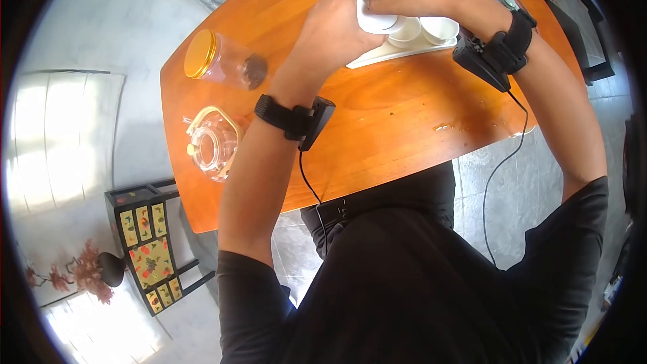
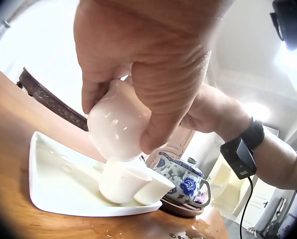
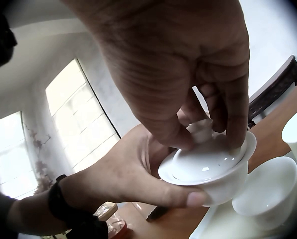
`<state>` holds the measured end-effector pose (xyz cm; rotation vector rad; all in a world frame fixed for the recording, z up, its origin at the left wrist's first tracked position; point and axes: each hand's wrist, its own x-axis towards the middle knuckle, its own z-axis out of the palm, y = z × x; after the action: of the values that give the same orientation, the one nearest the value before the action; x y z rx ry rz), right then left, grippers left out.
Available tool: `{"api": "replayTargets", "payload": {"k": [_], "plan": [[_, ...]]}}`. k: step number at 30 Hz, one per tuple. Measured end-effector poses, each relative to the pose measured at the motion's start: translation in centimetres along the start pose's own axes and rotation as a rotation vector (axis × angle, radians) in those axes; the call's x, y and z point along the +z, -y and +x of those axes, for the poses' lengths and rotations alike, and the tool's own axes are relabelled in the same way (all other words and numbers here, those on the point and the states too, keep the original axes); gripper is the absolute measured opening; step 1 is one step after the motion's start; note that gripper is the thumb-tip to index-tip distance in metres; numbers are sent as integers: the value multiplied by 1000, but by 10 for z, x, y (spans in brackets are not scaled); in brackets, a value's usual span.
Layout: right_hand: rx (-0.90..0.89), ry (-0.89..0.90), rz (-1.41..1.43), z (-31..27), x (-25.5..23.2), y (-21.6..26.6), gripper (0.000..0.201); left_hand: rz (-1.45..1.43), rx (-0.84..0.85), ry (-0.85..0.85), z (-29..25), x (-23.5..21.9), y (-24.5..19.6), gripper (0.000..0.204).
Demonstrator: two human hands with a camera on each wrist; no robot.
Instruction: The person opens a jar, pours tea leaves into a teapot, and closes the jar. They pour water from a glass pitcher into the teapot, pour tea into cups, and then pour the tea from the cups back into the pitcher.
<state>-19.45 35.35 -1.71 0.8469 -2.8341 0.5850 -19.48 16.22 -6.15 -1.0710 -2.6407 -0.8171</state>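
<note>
Both hands are at a white lidded bowl (image 3: 220, 185) over the left end of a white tray (image 1: 377, 58). The left hand (image 1: 335, 27) grips the bowl by its side, thumb below the rim in the right wrist view. From above, the right hand (image 3: 188, 64) pinches the knob of the white lid (image 3: 208, 160), which sits tilted in the bowl. White cups (image 1: 439, 29) stand on the tray beside the bowl. In the left wrist view the bowl (image 2: 119, 122) is tipped close above a cup (image 2: 122, 183).
A blue-and-white teapot (image 2: 181, 181) stands behind the tray. On the table's left lie a clear jar with a gold lid (image 1: 200, 54) and a glass pot (image 1: 213, 145). Wet spots (image 1: 445, 127) mark the wooden table (image 1: 377, 135) near its front edge.
</note>
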Motion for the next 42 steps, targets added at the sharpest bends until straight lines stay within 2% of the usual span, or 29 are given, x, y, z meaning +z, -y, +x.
{"api": "replayTargets", "payload": {"k": [3, 5, 12, 14, 18, 29, 36, 39, 42], "plan": [[0, 4, -6, 0, -1, -1, 24, -23, -3, -1, 0, -3, -7, 89], [9, 17, -7, -1, -2, -3, 25, -53, -92, 35, 1, -6, -13, 85], [14, 0, 20, -1, -3, -6, 25, -54, -62, -29, 8, -5, -13, 76], [26, 2, 16, -1, -4, -7, 25, -84, -34, 39, 14, -20, -30, 53], [42, 20, 39, -4, -6, -6, 26, -67, 4, 61, 17, -12, -19, 59], [45, -4, 51, -4, -2, -13, 28, 0, 41, 59, 21, -8, -17, 56], [106, 35, 39, -7, -7, -11, 27, 3, 71, 84, 26, -11, -24, 50], [104, 36, 46, -10, -10, -11, 27, -19, 141, 87, 32, -14, -32, 45], [99, 32, 50, -13, -13, -13, 27, -185, 165, 136, 35, -20, -46, 40]]}}
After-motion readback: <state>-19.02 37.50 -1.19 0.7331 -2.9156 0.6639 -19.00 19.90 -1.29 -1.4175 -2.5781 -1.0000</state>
